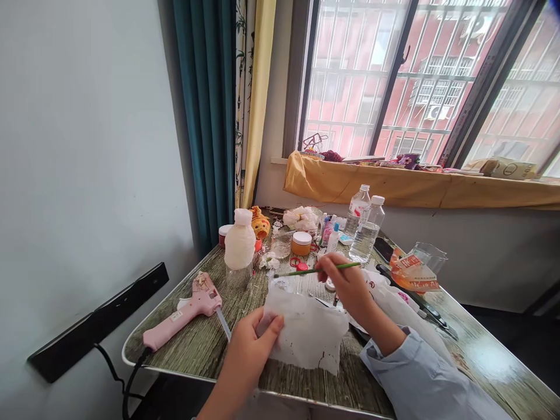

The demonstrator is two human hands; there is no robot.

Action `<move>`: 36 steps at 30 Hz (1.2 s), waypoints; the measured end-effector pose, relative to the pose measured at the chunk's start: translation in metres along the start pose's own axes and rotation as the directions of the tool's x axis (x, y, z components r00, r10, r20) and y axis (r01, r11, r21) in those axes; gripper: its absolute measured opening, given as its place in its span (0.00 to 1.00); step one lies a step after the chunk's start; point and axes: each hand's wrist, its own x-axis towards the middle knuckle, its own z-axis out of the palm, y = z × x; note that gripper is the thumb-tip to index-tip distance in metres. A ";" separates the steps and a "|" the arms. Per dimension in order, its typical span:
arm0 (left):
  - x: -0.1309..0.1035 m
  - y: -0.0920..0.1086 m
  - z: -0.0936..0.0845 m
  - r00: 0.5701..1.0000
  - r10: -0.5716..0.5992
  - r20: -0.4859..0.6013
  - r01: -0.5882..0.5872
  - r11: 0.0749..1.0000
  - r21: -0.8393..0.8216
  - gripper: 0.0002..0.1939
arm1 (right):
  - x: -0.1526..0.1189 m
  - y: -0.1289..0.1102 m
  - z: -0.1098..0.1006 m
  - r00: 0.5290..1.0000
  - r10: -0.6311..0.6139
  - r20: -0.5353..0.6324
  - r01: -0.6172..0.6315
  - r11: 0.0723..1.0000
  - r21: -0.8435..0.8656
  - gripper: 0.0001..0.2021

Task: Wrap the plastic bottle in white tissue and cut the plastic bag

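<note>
Between thumb and fingers my left hand (pixel 258 341) pinches the left edge of a thin, white, translucent sheet (pixel 308 338) with ragged edges. A few small dark reddish specks mark its lower part. My right hand (pixel 343 280) is closed round a slim green paintbrush (pixel 350 265), held nearly level above the far edge of the sheet. The brush's dark tip points left, over a small clear dish (pixel 280 284). Beyond the hands stand a clear plastic cup (pixel 281 244), an orange jar with a white lid (pixel 301 244) and a red cap (pixel 301 266).
A pink glue gun (pixel 188 318) lies at the left, its cord running off the table edge. A whitish wrapped bottle form (pixel 240 239) stands behind it. Two water bottles (pixel 367 230) rise at the back right. Scissors (pixel 437 318) and a cut plastic bottle (pixel 417 269) lie further right.
</note>
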 end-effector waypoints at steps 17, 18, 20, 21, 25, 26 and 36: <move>-0.002 0.008 0.001 0.991 -0.095 -0.095 0.076 0.980 -0.184 0.22 | -0.047 -0.005 -0.028 0.996 -0.093 -0.017 0.093 0.941 0.326 0.14; -0.002 0.007 0.002 0.990 -0.101 -0.098 0.079 0.977 -0.199 0.22 | -0.047 -0.006 -0.029 0.995 -0.100 -0.023 0.102 0.938 0.330 0.14; -0.001 0.007 0.002 0.989 -0.103 -0.106 0.078 0.973 -0.218 0.22 | -0.047 -0.008 -0.029 0.991 -0.112 -0.071 0.129 0.935 0.329 0.15; -0.001 0.008 0.002 0.989 -0.102 -0.110 0.075 0.972 -0.224 0.23 | -0.047 -0.009 -0.030 0.988 -0.117 -0.100 0.144 0.934 0.328 0.15; -0.002 0.009 0.002 0.989 -0.106 -0.107 0.078 0.967 -0.242 0.23 | -0.047 -0.010 -0.030 0.988 -0.126 -0.089 0.149 0.930 0.335 0.15; -0.002 0.009 0.002 0.989 -0.111 -0.103 0.082 0.965 -0.249 0.22 | -0.047 -0.010 -0.030 0.990 -0.127 -0.056 0.138 0.932 0.336 0.14; -0.001 0.008 0.001 0.989 -0.098 -0.112 0.071 0.973 -0.220 0.22 | -0.044 -0.010 -0.031 0.990 -0.120 -0.070 0.138 0.920 0.366 0.14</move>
